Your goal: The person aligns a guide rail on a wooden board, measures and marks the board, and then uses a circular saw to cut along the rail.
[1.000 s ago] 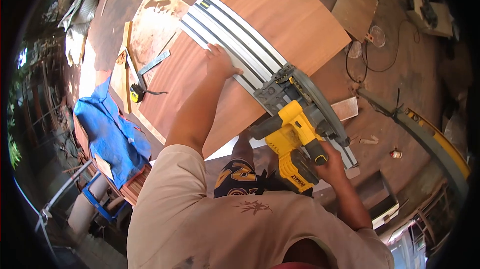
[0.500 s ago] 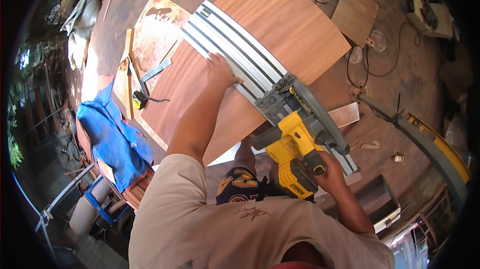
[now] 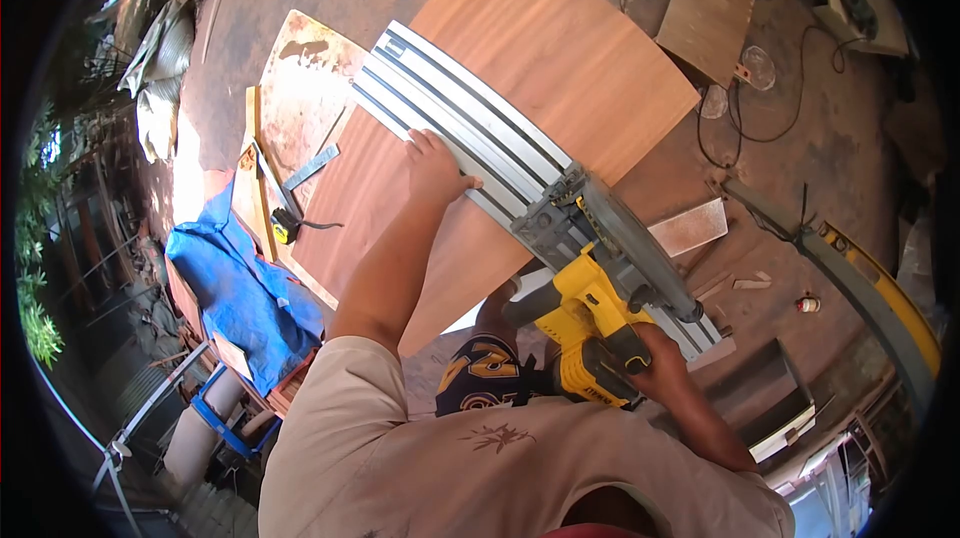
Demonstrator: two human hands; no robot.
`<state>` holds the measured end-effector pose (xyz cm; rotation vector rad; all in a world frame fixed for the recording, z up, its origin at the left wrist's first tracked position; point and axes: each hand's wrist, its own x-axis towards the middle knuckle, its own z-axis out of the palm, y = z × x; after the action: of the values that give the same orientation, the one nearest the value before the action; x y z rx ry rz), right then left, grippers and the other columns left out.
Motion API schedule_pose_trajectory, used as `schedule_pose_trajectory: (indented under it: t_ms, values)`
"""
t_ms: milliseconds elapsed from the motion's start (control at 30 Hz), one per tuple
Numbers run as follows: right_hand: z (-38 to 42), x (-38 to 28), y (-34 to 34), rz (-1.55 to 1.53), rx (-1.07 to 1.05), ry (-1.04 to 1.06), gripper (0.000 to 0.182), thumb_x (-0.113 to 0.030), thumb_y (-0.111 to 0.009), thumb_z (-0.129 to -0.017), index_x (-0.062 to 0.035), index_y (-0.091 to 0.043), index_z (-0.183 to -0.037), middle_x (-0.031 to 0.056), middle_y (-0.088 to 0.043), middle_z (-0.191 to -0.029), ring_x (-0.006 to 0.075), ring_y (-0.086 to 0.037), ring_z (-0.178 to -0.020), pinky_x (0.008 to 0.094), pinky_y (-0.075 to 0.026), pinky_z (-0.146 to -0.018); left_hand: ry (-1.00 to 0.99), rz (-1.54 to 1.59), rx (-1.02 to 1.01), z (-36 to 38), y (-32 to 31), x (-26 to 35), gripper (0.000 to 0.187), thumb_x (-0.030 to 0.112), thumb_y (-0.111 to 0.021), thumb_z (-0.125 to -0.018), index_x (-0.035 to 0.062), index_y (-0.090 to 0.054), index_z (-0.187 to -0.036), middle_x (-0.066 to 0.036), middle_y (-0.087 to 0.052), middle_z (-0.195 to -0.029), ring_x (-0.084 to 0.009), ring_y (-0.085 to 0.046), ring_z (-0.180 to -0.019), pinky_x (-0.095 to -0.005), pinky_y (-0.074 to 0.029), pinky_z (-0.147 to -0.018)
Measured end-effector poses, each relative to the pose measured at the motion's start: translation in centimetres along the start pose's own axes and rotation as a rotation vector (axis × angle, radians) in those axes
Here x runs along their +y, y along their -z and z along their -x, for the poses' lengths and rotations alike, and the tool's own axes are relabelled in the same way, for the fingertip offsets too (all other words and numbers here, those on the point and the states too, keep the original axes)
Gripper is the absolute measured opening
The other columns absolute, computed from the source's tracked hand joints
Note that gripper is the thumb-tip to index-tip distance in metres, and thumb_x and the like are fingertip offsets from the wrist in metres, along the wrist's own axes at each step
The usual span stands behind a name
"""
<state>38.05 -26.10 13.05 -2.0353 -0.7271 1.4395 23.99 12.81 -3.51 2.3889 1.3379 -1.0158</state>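
Observation:
A yellow-and-black track saw [image 3: 590, 303] rests on the near part of a silver guide rail [image 3: 450, 113], which lies across a reddish-brown wooden board [image 3: 560, 48]. My right hand [image 3: 660, 358] is wrapped round the saw's rear handle; part of the fingers is hidden behind it. My left hand [image 3: 437, 168] lies on the left edge of the rail, fingers spread and thumb stretched toward the saw. The blade is hidden inside the saw's dark housing.
A tape measure [image 3: 286, 227] and a try square [image 3: 300, 173] lie to the left, near a blue tarp [image 3: 240, 288]. A yellow spirit level [image 3: 870, 278] is at the right. Wooden offcuts [image 3: 690, 228] and a loose cable [image 3: 790, 118] lie on the ground.
The view has shifted slightly, so the board and rail sit a little lower on the left. Both hands keep their places on the rail and saw.

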Motion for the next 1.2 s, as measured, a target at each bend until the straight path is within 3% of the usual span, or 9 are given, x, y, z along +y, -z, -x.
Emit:
schedule_pose_trajectory:
  t_ms: [267, 433, 600, 767, 833, 867, 900, 1067, 1200]
  values:
    - [-1.1, 0.6, 2.6, -0.098, -0.24, 0.135, 0.057, -0.022, -0.084, -0.072, -0.0028, -0.056, -0.118, 0.0154, -0.06, -0.104, 0.0307, -0.061, -0.098, 0.0357, -0.048, -0.083, -0.004, -0.024, -0.013, -0.3, -0.2, -0.1, 0.13, 0.057, -0.082, -0.063, -0.019, -0.013, -0.143, -0.042, -0.015, -0.148, -0.052, -0.022, -0.138, -0.0487, -0.029, -0.112]
    - [-1.3, 2.6, 3.2, -0.25, -0.38, 0.233, 0.073, -0.047, -0.073, -0.078, 0.002, -0.049, -0.126, 0.0164, -0.055, -0.11, 0.0306, -0.053, -0.107, 0.0371, -0.041, -0.093, -0.018, -0.028, 0.013, 0.0, -0.2, 0.1, 0.131, 0.056, -0.083, -0.062, -0.0201, -0.014, -0.142, -0.043, -0.016, -0.146, -0.0542, -0.024, -0.137, -0.0486, -0.03, -0.112]
    - [-1.4, 3.0, 2.8, -0.221, -0.357, 0.276, 0.068, -0.041, -0.073, -0.078, 0.0022, -0.049, -0.125, 0.0192, -0.055, -0.112, 0.0344, -0.054, -0.104, 0.0388, -0.043, -0.091, -0.015, 0.015, 0.026, 0.0, -0.2, -0.2, 0.129, 0.056, -0.083, -0.062, -0.0195, -0.015, -0.142, -0.043, -0.017, -0.146, -0.0537, -0.023, -0.137, -0.0482, -0.031, -0.112]
    - [-0.6, 2.7, 2.3, -0.235, -0.26, 0.22, 0.07, -0.046, -0.07, -0.08, 0.0029, -0.049, -0.125, 0.0175, -0.056, -0.113, 0.0293, -0.056, -0.104, 0.0366, -0.043, -0.091, -0.076, -0.003, -0.021, -0.2, 0.3, -0.6, 0.125, 0.06, -0.08, -0.064, -0.0191, -0.021, -0.141, -0.036, -0.027, -0.147, -0.0467, -0.02, -0.141, -0.0501, -0.02, -0.116]
    - [-0.3, 2.8, 1.3, -0.252, -0.254, 0.147, 0.075, -0.053, -0.068, -0.08, 0.0037, -0.049, -0.126, 0.014, -0.058, -0.109, 0.0234, -0.057, -0.102, 0.0344, -0.044, -0.089, -0.07, -0.001, 0.173, -0.7, -3.8, -1.5, 0.128, 0.056, -0.082, -0.064, -0.0178, -0.014, -0.143, -0.034, -0.03, -0.146, -0.0444, -0.033, -0.136, -0.0504, -0.03, -0.112]
    - [-0.1, 3.7, 1.0, -0.236, -0.227, 0.166, 0.074, -0.05, -0.064, -0.08, 0.005, -0.048, -0.127, 0.0116, -0.058, -0.107, 0.021, -0.056, -0.099, 0.0332, -0.045, -0.086, -0.045, 0.136, -0.038, -0.1, -1.0, -1.9, 0.133, 0.058, -0.083, -0.061, -0.0176, -0.012, -0.143, -0.034, -0.028, -0.147, -0.0447, -0.039, -0.132, -0.0514, -0.034, -0.109]
    - [0.0, 4.5, 0.8, -0.282, -0.243, 0.131, 0.073, -0.048, -0.061, -0.082, 0.0066, -0.046, -0.128, 0.0109, -0.058, -0.109, 0.0194, -0.056, -0.098, 0.0322, -0.045, -0.086, -0.029, 0.098, 0.033, 0.8, -0.8, -1.9, 0.133, 0.06, -0.083, -0.06, -0.0181, -0.014, -0.143, -0.033, -0.026, -0.149, -0.0444, -0.04, -0.132, -0.0513, -0.036, -0.107]
    - [0.8, 8.9, 1.7, -0.133, -0.152, 0.149, 0.079, -0.053, -0.054, -0.09, 0.0068, -0.037, -0.139, 0.0145, -0.056, -0.119, 0.0226, -0.056, -0.105, 0.0343, -0.045, -0.09, -0.088, -0.01, 0.092, 0.8, -1.0, -1.9, 0.118, 0.064, -0.078, -0.064, -0.0112, -0.032, -0.142, -0.037, -0.021, -0.15, -0.0569, -0.026, -0.135, -0.0645, -0.027, -0.106]
    - [0.1, 11.3, 3.0, -0.136, -0.145, 0.174, 0.089, -0.064, -0.05, -0.09, 0.0067, -0.033, -0.142, 0.017, -0.052, -0.127, 0.0247, -0.054, -0.113, 0.0364, -0.043, -0.095, -0.006, 0.139, 0.146, -0.5, -2.2, -1.0, 0.114, 0.048, -0.086, -0.062, -0.0102, -0.032, -0.143, -0.039, -0.018, -0.149, -0.0624, -0.018, -0.134, -0.0668, -0.019, -0.11]
